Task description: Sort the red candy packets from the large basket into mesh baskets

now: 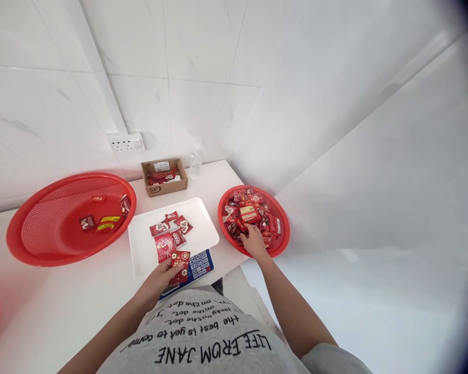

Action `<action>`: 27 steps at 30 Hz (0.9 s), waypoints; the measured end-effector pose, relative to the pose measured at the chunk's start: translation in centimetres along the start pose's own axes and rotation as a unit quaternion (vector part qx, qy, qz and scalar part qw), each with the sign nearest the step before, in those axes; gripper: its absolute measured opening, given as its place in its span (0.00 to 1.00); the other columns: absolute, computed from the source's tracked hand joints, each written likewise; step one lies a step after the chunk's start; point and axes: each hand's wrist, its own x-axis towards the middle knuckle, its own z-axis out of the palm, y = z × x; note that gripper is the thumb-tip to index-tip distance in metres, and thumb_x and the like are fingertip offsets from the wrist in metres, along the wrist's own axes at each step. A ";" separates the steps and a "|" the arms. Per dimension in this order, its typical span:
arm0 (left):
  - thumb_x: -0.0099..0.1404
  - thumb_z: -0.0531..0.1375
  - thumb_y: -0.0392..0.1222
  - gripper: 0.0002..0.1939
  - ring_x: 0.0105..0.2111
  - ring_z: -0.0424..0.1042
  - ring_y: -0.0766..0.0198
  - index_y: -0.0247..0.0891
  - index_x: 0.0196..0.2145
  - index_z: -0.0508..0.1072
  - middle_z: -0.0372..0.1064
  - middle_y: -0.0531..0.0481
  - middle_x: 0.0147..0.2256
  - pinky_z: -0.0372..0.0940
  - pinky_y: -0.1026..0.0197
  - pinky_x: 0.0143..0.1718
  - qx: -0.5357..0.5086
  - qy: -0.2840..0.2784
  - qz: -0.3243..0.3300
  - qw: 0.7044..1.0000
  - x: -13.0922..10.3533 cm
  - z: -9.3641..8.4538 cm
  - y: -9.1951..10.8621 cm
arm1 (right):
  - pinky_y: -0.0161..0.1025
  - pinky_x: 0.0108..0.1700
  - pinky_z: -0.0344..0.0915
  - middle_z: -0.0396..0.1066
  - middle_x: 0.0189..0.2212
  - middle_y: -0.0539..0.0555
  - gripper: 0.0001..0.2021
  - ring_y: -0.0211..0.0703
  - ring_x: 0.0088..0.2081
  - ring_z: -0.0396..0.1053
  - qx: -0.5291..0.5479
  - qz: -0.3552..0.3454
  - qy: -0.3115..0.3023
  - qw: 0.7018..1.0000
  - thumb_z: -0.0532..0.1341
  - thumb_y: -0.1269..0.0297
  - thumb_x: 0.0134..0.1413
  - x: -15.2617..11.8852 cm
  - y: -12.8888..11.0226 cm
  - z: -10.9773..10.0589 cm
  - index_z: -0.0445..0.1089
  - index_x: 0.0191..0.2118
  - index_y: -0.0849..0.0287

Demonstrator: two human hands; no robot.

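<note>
My left hand grips a red patterned packet over the near edge of a white tray. Several small red wrapped packets lie loosely on that tray, and a larger round-printed red packet is beside the held one. Under the tray, a blue scale with a keypad shows at its front edge. My right hand reaches into the right red basket, its finger and thumb apart among a heap of red wrapped packets. Its fingertips are partly hidden there.
To the left stands a large red mesh basket with a few packets inside. A small cardboard box of red packets sits at the back, beside a clear plastic container. A tiled wall with a socket rises behind the white table.
</note>
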 end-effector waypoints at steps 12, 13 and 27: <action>0.51 0.63 0.57 0.27 0.44 0.70 0.55 0.38 0.43 0.69 0.72 0.44 0.43 0.64 0.57 0.45 -0.017 -0.010 0.000 1.000 0.1 0.2 -0.9 | 0.36 0.42 0.60 0.71 0.42 0.56 0.15 0.43 0.43 0.67 -0.070 -0.008 -0.029 0.997 0.47 0.69 0.58 3.3 1.5 0.7 0.67 0.46 0.57; 0.51 0.63 0.56 0.26 0.44 0.70 0.55 0.38 0.44 0.69 0.72 0.45 0.44 0.64 0.56 0.45 -0.027 -0.018 0.002 0.999 0.0 0.2 -1.0 | 0.35 0.40 0.60 0.72 0.39 0.54 0.14 0.41 0.40 0.68 -0.064 -0.013 -0.040 0.997 0.48 0.69 0.57 3.3 1.7 0.4 0.69 0.42 0.56; 0.50 0.65 0.52 0.21 0.43 0.72 0.54 0.38 0.40 0.71 0.74 0.45 0.40 0.66 0.56 0.43 -0.087 -0.001 -0.009 0.996 0.8 1.1 -1.2 | 0.45 0.56 0.51 0.56 0.58 0.62 0.24 0.51 0.59 0.51 -0.108 -0.091 -0.030 0.990 0.52 0.60 0.55 9.7 0.4 -2.4 0.57 0.57 0.63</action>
